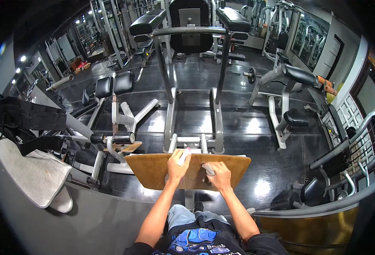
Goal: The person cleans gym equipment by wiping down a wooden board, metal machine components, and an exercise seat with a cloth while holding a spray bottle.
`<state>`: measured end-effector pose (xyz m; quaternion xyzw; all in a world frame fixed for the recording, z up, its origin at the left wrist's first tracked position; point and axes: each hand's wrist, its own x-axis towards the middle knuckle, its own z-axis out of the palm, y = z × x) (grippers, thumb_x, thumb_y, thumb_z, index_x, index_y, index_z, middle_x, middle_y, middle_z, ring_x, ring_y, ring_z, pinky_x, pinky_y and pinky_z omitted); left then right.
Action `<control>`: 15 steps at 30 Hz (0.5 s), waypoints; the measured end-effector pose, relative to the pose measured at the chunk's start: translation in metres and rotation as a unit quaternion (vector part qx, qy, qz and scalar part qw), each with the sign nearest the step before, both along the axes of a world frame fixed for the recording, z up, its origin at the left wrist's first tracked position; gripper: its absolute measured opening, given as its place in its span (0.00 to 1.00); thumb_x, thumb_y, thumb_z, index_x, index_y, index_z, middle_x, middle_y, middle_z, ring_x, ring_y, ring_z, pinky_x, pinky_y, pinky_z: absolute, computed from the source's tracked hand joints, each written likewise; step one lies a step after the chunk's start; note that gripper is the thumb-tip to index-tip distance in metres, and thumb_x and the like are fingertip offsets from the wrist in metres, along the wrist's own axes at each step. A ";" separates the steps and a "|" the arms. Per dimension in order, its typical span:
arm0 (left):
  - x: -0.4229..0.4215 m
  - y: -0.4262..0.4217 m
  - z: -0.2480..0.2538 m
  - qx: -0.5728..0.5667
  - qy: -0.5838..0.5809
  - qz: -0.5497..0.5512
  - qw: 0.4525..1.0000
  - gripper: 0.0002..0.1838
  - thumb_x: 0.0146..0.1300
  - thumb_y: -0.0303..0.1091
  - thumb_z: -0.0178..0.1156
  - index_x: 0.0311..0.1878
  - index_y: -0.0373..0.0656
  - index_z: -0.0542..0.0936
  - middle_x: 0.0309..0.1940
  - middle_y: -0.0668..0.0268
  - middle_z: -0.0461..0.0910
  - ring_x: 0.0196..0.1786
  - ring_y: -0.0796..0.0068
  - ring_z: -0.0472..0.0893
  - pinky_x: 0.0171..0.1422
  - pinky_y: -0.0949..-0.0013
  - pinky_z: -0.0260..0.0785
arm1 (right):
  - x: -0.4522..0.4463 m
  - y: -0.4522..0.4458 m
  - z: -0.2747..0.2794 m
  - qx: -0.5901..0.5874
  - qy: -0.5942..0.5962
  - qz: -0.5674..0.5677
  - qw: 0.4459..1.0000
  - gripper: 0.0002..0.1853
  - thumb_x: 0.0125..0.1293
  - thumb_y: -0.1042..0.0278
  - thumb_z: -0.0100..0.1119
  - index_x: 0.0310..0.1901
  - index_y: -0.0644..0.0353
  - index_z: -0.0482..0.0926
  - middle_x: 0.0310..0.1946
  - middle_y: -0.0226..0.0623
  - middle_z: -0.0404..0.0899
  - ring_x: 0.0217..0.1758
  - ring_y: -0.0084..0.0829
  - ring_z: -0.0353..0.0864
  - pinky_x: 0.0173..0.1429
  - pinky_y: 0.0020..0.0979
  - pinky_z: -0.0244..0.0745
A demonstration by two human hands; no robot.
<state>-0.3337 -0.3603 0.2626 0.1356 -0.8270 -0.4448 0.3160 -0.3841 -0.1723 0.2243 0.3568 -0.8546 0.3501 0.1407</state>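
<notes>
A brown wooden board (pixel 147 170) with a pale edge lies across the middle in front of my body. Over its centre-left part, my left hand (pixel 178 166) is closed round a small white object (pixel 183 157) with a pink tip. My right hand (pixel 219 175) is closed on a crumpled greyish-white cloth (pixel 208 169), held against the right half of the board. A dark spot shows on the board just below the cloth. The fingertips of both hands are partly hidden.
A grey-framed machine (pixel 191 30) with black pads stands beyond the board. A padded bench (pixel 123 82) is at the left, another machine (pixel 296 117) at the right. A beige towel (pixel 30 172) and black straps (pixel 39 117) lie on the left ledge.
</notes>
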 end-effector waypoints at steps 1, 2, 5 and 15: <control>0.001 0.000 -0.001 0.000 -0.001 0.000 1.000 0.09 0.61 0.34 0.63 0.36 0.38 0.81 0.32 0.57 0.76 0.34 0.54 0.79 0.41 0.60 0.70 | -0.001 -0.002 0.014 -0.037 0.013 -0.013 0.999 0.20 0.45 0.75 0.69 0.43 0.48 0.85 0.41 0.26 0.84 0.44 0.34 0.80 0.46 0.34 0.79; 0.001 0.000 -0.002 0.007 -0.006 -0.001 1.000 0.09 0.61 0.34 0.63 0.37 0.38 0.81 0.33 0.57 0.77 0.35 0.54 0.79 0.41 0.61 0.70 | -0.004 -0.004 0.026 -0.075 0.027 -0.026 0.996 0.20 0.46 0.74 0.69 0.44 0.48 0.84 0.42 0.24 0.84 0.45 0.33 0.80 0.46 0.34 0.79; 0.003 0.002 -0.001 0.020 -0.007 -0.005 1.000 0.09 0.60 0.35 0.63 0.38 0.38 0.82 0.34 0.58 0.77 0.36 0.54 0.80 0.42 0.61 0.71 | -0.004 -0.008 0.029 -0.087 0.033 -0.035 0.995 0.19 0.47 0.74 0.70 0.44 0.46 0.84 0.43 0.24 0.83 0.44 0.33 0.80 0.47 0.34 0.78; -0.001 0.001 0.001 0.057 -0.054 -0.048 0.996 0.10 0.61 0.35 0.63 0.41 0.39 0.83 0.35 0.57 0.80 0.37 0.56 0.82 0.43 0.63 0.72 | -0.007 0.013 0.010 -0.021 0.033 -0.007 0.999 0.16 0.47 0.72 0.69 0.41 0.47 0.84 0.41 0.24 0.83 0.43 0.32 0.80 0.45 0.33 0.80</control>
